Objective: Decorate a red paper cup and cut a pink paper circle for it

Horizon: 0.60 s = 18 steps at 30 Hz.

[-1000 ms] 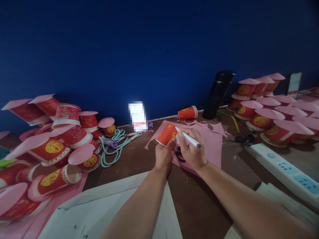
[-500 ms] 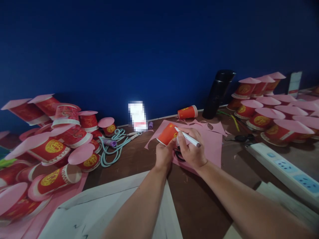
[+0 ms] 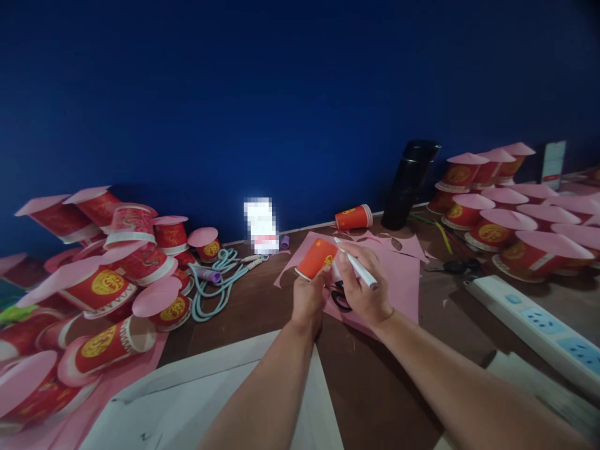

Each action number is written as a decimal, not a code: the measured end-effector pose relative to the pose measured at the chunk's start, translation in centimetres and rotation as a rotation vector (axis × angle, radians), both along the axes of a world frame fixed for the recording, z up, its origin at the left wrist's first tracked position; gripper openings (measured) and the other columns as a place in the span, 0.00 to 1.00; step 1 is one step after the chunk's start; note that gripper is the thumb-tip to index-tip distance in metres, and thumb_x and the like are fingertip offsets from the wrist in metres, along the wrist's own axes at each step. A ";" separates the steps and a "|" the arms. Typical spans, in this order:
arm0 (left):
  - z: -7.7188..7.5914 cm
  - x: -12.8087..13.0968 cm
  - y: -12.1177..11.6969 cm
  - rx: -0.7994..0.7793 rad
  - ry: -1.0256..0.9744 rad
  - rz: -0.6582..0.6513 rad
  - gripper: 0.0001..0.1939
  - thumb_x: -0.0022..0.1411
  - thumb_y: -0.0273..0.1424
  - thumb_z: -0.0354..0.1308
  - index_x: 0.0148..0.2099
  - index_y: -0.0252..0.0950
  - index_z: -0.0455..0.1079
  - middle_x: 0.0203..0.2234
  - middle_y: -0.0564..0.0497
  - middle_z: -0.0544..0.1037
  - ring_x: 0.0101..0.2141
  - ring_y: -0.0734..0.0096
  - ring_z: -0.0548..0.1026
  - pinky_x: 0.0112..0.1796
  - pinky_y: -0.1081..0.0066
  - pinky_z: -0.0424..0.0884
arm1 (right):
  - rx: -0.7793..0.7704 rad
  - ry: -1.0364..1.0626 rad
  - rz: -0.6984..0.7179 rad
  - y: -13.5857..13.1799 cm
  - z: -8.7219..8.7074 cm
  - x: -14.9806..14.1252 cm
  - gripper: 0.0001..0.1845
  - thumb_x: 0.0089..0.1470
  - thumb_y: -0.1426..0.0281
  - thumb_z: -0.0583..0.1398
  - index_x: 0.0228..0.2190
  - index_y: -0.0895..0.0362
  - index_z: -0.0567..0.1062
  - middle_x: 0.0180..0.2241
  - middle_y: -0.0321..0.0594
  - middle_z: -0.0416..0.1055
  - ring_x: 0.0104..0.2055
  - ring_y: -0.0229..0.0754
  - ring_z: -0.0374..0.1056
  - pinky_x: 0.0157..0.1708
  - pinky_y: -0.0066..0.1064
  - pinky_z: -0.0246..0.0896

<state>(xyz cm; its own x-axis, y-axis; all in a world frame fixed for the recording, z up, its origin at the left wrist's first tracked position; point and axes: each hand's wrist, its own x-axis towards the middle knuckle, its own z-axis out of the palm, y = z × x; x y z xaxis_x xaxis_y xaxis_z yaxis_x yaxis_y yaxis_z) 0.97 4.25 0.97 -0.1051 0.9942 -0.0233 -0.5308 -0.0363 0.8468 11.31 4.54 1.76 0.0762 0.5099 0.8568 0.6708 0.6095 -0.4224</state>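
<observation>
Over a table [image 3: 368, 387], left fingers [image 3: 321, 275] clasp an orange cup [image 3: 313, 257]; right fingers [image 3: 346, 270] pinch a marker [image 3: 362, 272].

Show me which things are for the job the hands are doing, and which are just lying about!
Probably for the job:
- orange-red paper cup, in the left hand
- white pen, in the right hand

Probably just lying about:
- black flask
- white power strip
- light-blue cord

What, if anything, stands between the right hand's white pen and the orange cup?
Nothing visible: the right hand holds the white pen with its tip right by the orange cup in the left hand. Contact can't be told.
</observation>
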 end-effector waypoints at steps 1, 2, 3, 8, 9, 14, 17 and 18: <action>-0.1 0.0 0.2 0.012 -0.104 -0.005 0.17 0.50 0.29 0.65 0.43 0.31 0.74 0.37 0.45 0.80 0.40 0.64 0.77 0.47 0.66 0.68 | -0.016 0.009 0.006 0.0 0.0 0.0 0.14 0.59 0.72 0.55 0.46 0.53 0.71 0.41 0.43 0.75 0.43 0.45 0.70 0.47 0.43 0.64; -0.1 -0.1 0.3 0.018 -0.198 -0.021 0.17 0.50 0.28 0.64 0.44 0.31 0.74 0.39 0.45 0.80 0.42 0.65 0.77 0.48 0.67 0.67 | -0.041 0.019 0.013 -0.1 0.0 -0.1 0.14 0.60 0.72 0.54 0.48 0.52 0.70 0.42 0.43 0.75 0.44 0.45 0.70 0.47 0.43 0.65; -0.2 -0.1 0.4 0.010 -0.276 -0.040 0.16 0.51 0.27 0.64 0.44 0.31 0.74 0.40 0.45 0.80 0.43 0.66 0.77 0.49 0.67 0.67 | -0.073 0.032 0.020 -0.1 -0.1 -0.1 0.15 0.60 0.71 0.53 0.48 0.52 0.70 0.43 0.43 0.74 0.45 0.45 0.70 0.47 0.43 0.65; -0.2 -0.6 0.6 -0.072 -0.464 -0.130 0.11 0.54 0.25 0.61 0.42 0.32 0.74 0.41 0.45 0.79 0.42 0.67 0.77 0.50 0.67 0.67 | -0.207 0.144 0.051 0.3 -1.0 -0.2 0.15 0.62 0.68 0.52 0.49 0.52 0.69 0.46 0.44 0.72 0.48 0.45 0.70 0.48 0.42 0.66; -0.2 -0.6 0.6 -0.080 -0.479 -0.143 0.11 0.55 0.26 0.61 0.42 0.32 0.74 0.40 0.45 0.80 0.42 0.67 0.77 0.50 0.67 0.68 | -0.223 0.159 0.054 0.4 -1.2 -0.1 0.15 0.62 0.68 0.52 0.49 0.52 0.68 0.46 0.44 0.73 0.47 0.45 0.70 0.47 0.42 0.66; -0.1 -0.7 0.7 -0.118 -0.533 -0.148 0.09 0.55 0.25 0.60 0.41 0.31 0.74 0.38 0.44 0.80 0.40 0.66 0.78 0.49 0.67 0.70 | -0.275 0.158 0.057 0.7 -1.8 -0.1 0.15 0.61 0.67 0.53 0.49 0.52 0.68 0.46 0.44 0.73 0.46 0.45 0.71 0.46 0.42 0.67; 0.0 -0.7 0.8 -0.120 -0.541 -0.169 0.09 0.56 0.25 0.59 0.41 0.30 0.74 0.37 0.44 0.80 0.38 0.68 0.78 0.48 0.68 0.70 | -0.281 0.129 0.077 0.5 -1.8 -0.2 0.15 0.61 0.68 0.53 0.49 0.53 0.68 0.45 0.44 0.73 0.46 0.45 0.71 0.46 0.42 0.68; 0.0 -0.7 0.8 -0.120 -0.542 -0.170 0.08 0.56 0.25 0.59 0.40 0.30 0.74 0.37 0.44 0.80 0.38 0.69 0.78 0.48 0.68 0.70 | -0.272 0.122 0.086 0.4 -1.8 -0.3 0.15 0.61 0.69 0.53 0.49 0.53 0.68 0.45 0.44 0.73 0.46 0.45 0.71 0.46 0.42 0.68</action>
<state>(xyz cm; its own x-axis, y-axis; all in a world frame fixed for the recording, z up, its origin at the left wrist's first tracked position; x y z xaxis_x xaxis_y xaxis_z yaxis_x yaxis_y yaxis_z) 0.24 5.08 0.95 0.1140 0.9832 -0.1427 -0.8799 0.1666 0.4451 11.02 4.97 -0.04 0.1173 0.7281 0.6754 0.5559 0.5154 -0.6521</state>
